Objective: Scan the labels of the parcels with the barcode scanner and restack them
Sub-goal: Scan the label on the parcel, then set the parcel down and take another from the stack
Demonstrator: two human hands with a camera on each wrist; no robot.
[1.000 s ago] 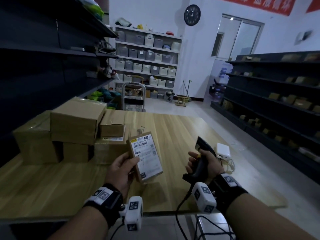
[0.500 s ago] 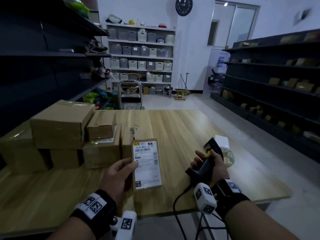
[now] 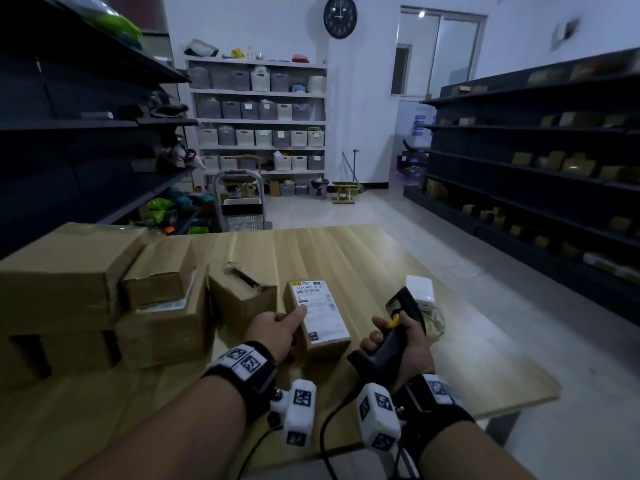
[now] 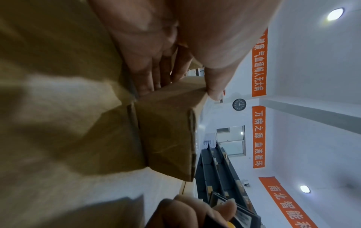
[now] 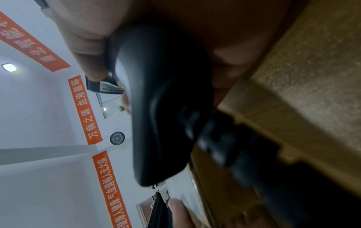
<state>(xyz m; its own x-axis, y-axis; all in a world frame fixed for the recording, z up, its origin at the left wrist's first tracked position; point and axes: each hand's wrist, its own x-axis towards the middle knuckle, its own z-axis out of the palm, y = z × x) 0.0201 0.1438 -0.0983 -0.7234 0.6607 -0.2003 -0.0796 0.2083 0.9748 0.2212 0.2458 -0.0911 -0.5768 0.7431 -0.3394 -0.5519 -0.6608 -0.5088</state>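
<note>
A small cardboard parcel (image 3: 323,320) with a white shipping label on top lies flat on the wooden table (image 3: 346,258). My left hand (image 3: 277,330) grips its left side, thumb on the label; the left wrist view shows the parcel (image 4: 168,132) end on under my thumb. To its right my right hand (image 3: 398,344) holds the black barcode scanner (image 3: 401,317) by the handle, head up and pointing away; its yellow trigger shows. The scanner handle (image 5: 156,100) fills the right wrist view. A stack of brown parcels (image 3: 86,292) stands at the table's left.
A small open box (image 3: 242,299) stands just left of the held parcel. A white adapter (image 3: 420,291) with cables lies behind the scanner. The scanner's black cable (image 3: 329,427) hangs over the near table edge. Dark shelving lines both sides; a trolley (image 3: 240,206) stands beyond the table.
My left hand has lowered the labelled parcel from a raised tilt to flat on the table beside the stack. The scanner hand has stayed about where it was.
</note>
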